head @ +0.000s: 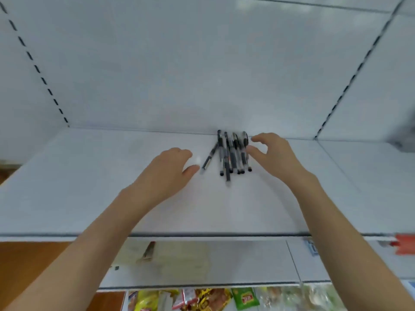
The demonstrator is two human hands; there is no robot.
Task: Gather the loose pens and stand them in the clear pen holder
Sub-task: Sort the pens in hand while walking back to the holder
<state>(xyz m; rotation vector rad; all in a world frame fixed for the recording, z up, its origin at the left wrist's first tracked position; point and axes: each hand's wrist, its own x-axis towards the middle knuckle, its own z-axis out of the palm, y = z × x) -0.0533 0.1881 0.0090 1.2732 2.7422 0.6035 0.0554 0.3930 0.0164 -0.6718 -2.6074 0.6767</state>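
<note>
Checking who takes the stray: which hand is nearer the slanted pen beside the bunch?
Left. The left hand sits just left of the slanted pen, thumb close to its lower end; the right hand is across the bunch of pens, at its right edge.

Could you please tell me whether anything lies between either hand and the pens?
Nothing visible does. The left hand and right hand flank the pens on the white shelf, with at most bare shelf between. The clear pen holder is not in view.
</note>
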